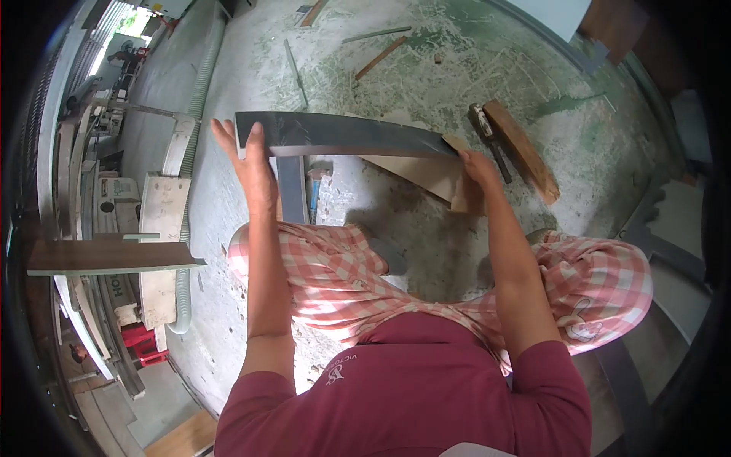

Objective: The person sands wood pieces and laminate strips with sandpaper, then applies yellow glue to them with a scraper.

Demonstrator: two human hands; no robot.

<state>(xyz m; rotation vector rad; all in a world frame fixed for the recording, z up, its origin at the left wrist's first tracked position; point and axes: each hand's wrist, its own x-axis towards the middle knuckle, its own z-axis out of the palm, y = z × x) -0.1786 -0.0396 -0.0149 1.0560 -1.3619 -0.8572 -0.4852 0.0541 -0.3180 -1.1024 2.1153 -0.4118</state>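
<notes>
A long dark grey board (343,132) is held up in front of me, one narrow edge toward me. My left hand (257,171) grips its left end, with the thumb on the near face and the fingers beyond the end. At the other end, my right hand (478,169) is closed around the board, its fingertips partly hidden. Under the board, near the right hand, there is a light brown flat panel (415,177). Below the left end, another dark grey strip (292,190) lies beside a blue-handled tool (314,196).
A hammer (491,141) and a thick wooden block (521,152) lie on the concrete floor at right. Thin wood offcuts (381,58) are scattered farther off. Stacked boards (161,244) and a ribbed hose (202,99) run along the left. Dark frames (670,251) lie at right.
</notes>
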